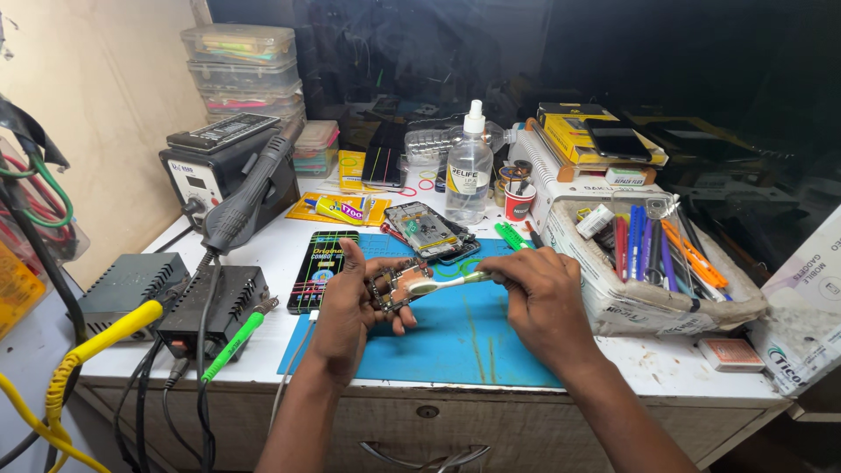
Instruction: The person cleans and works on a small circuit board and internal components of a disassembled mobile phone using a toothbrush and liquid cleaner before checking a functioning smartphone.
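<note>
At the frame's centre, the left hand (348,307) pinches a small brown circuit board (399,285) between thumb and fingers. The right hand (543,302), fingers pressed together, grips a pale toothbrush (451,280) touching the board above the blue work mat (455,337).

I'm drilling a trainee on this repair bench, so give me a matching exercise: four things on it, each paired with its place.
Things:
1. circuit board
2. toothbrush
3. clear bottle
4. green-handled iron

Places:
A. lying on the black box at the left
B. in the left hand
C. upright behind the blue mat
D. in the right hand

Pairs: 1-B, 2-D, 3-C, 4-A
</note>
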